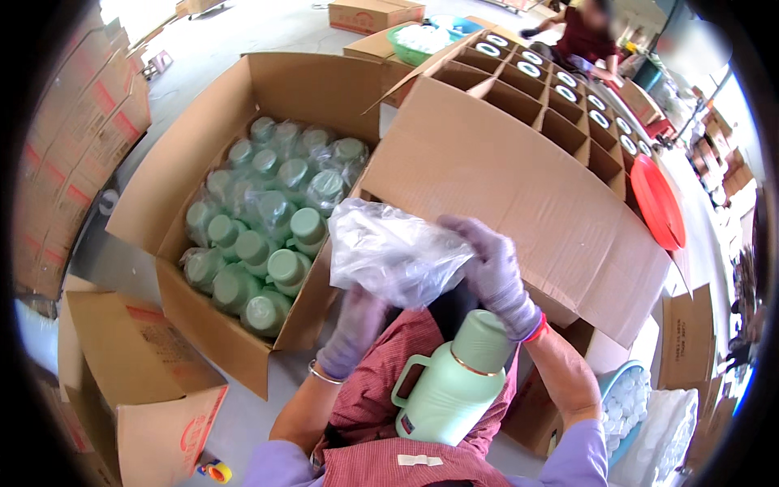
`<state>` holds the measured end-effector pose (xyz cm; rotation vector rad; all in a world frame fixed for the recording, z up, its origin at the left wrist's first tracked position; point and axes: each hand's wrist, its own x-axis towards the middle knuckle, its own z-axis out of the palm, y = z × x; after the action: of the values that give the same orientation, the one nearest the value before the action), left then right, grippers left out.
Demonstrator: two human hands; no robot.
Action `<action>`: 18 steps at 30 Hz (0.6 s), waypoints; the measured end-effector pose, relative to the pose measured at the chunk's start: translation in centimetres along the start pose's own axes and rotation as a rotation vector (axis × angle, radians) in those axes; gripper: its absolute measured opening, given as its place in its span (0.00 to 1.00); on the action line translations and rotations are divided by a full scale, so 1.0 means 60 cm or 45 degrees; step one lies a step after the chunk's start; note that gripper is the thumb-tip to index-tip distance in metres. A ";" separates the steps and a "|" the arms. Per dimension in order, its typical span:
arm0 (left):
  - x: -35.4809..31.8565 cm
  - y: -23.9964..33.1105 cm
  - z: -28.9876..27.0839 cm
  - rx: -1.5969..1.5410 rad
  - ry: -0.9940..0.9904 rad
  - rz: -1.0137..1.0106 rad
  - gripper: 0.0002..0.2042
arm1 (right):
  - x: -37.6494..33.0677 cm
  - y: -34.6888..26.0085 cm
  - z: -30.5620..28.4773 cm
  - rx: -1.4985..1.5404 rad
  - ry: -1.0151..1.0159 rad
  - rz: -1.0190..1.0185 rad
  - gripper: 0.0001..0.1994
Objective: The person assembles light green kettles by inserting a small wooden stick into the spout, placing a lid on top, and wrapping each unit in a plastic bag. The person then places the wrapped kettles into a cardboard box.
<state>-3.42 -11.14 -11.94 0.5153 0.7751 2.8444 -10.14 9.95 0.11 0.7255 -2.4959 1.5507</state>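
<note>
A pale green flask with a handle and a gold ring (pixel 450 381) rests upright on my lap, against my red checked apron. Above it both my gloved hands hold a crumpled clear plastic bag (pixel 389 247). My left hand (pixel 353 329) grips the bag from below. My right hand (pixel 491 268) pinches its right side, just over the flask's cap.
An open carton (pixel 203 146) to my left holds several green flasks in plastic bags. A divided carton (pixel 519 162) with several white-capped items stands ahead on the right. A red lid (pixel 657 203), more cartons and another person (pixel 584 36) lie beyond. A tape roll (pixel 217 471) sits on the floor.
</note>
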 end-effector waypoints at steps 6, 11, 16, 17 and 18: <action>0.036 -0.031 0.104 0.396 0.351 0.073 0.24 | -0.125 0.094 -0.087 -0.423 0.445 0.189 0.16; -0.059 -0.033 0.140 1.089 0.285 -0.621 0.22 | -0.320 0.121 -0.075 -0.851 0.478 0.224 0.20; -0.085 -0.009 0.199 1.775 -0.191 -0.544 0.30 | -0.379 0.000 -0.018 -0.720 0.535 0.072 0.17; -0.080 -0.009 0.197 1.788 -0.235 -0.331 0.29 | -0.382 0.001 -0.013 -0.712 0.537 0.170 0.17; -0.076 -0.010 0.194 1.806 -0.278 -0.122 0.27 | -0.384 0.005 -0.008 -0.705 0.536 0.268 0.17</action>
<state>5.09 -6.24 -4.15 0.8137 2.5264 1.6363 9.90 18.19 -7.75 0.0493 -2.5264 0.8515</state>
